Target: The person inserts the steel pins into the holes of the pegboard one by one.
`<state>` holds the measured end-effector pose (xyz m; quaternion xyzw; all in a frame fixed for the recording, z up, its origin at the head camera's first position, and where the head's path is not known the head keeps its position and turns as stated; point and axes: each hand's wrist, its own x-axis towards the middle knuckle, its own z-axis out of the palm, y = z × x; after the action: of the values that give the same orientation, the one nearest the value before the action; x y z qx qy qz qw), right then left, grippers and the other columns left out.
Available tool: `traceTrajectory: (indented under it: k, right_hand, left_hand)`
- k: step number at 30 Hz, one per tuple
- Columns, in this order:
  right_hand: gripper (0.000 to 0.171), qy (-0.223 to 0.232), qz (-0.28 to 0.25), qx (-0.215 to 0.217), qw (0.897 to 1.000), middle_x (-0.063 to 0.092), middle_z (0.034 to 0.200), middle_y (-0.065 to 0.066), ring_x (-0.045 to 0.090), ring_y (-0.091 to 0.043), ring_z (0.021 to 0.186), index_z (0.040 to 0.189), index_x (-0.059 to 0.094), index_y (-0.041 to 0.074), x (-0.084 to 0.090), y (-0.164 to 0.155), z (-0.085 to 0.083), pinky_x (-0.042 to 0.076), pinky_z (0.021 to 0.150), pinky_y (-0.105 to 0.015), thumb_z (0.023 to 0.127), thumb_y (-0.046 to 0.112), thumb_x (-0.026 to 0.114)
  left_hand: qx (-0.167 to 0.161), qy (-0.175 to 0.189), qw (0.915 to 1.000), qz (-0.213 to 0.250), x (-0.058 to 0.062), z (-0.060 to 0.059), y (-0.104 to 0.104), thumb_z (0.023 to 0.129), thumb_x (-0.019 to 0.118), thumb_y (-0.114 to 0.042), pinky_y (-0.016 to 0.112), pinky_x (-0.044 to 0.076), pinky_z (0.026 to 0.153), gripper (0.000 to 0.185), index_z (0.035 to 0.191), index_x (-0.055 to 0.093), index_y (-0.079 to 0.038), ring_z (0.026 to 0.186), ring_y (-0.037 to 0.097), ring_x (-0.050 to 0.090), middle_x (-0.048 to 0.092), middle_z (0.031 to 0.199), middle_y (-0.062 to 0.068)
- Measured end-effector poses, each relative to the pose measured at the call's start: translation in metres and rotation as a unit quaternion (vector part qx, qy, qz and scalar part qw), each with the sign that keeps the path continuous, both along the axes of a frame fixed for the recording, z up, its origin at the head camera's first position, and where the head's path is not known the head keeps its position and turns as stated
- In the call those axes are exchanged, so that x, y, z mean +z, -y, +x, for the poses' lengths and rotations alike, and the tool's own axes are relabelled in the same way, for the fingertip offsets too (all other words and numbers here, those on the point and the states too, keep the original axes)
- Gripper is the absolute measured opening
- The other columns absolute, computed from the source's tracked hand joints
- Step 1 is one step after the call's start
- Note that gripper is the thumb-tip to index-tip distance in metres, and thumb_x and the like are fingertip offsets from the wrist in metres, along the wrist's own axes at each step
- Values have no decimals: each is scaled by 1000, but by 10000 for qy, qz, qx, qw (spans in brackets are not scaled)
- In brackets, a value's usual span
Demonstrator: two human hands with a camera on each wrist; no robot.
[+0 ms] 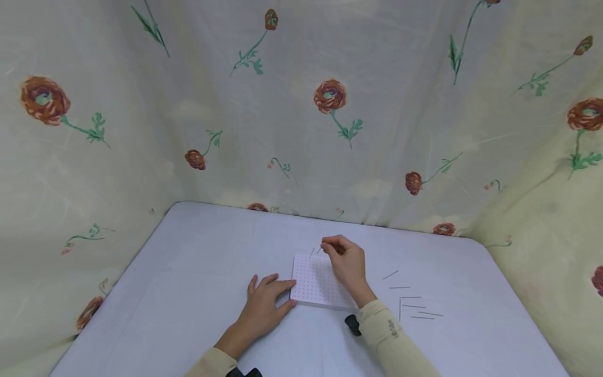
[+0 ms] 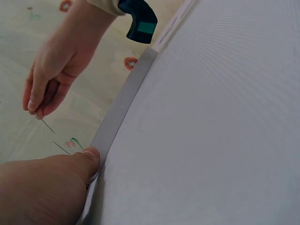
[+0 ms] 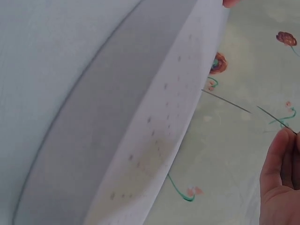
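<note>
A white board (image 1: 314, 283) dotted with small holes lies flat on the table. My left hand (image 1: 266, 305) rests flat beside it, straight fingers touching its left edge; in the left wrist view the thumb (image 2: 88, 161) presses against the board's side (image 2: 123, 107). My right hand (image 1: 327, 246) hovers over the board's far edge and pinches a thin metal pin (image 2: 46, 125) between thumb and fingertips, point down. A second pin (image 3: 226, 101) stands just beyond it at the far edge of the board (image 3: 161, 126), close to the held pin (image 3: 275, 120).
Several loose pins (image 1: 413, 305) lie on the pale table (image 1: 188, 272) to the right of my right forearm. Flowered cloth (image 1: 301, 104) walls the table in at the back and on both sides. A black wrist camera (image 1: 352, 324) sits under the right sleeve.
</note>
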<state>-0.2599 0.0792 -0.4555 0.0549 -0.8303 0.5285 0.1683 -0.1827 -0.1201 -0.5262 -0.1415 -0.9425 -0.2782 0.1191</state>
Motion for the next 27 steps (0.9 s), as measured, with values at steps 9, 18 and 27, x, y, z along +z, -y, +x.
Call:
traceTrajectory:
  k: [9, 18, 27]
  right_hand:
    - [6, 61, 300, -98, 9995, 73, 88, 1, 67, -9, 77, 90, 73, 14, -9, 6, -1, 54, 66, -17, 86, 14, 69]
    - [9, 210, 327, 3, 9992, 73, 88, 1, 67, -10, 78, 93, 73, 11, -13, 9, -1, 53, 66, -17, 86, 15, 69]
    - [8, 367, 408, 118, 9984, 72, 89, 3, 66, -8, 79, 92, 73, 12, -19, 12, -4, 54, 67, -17, 87, 15, 69]
  left_hand:
    - [60, 62, 9999, -72, 1, 1, -1, 80, 72, -42, 66, 14, 110, 45, 123, 62, -30, 128, 25, 48, 66, 121, -10]
    - [44, 63, 9999, -98, 3, 0, 0, 81, 71, -44, 66, 14, 110, 45, 123, 62, -30, 129, 26, 47, 65, 122, -9]
    - [13, -20, 10000, -91, 1, 0, 1, 81, 71, -43, 66, 14, 109, 45, 123, 62, -30, 128, 25, 48, 65, 122, -10]
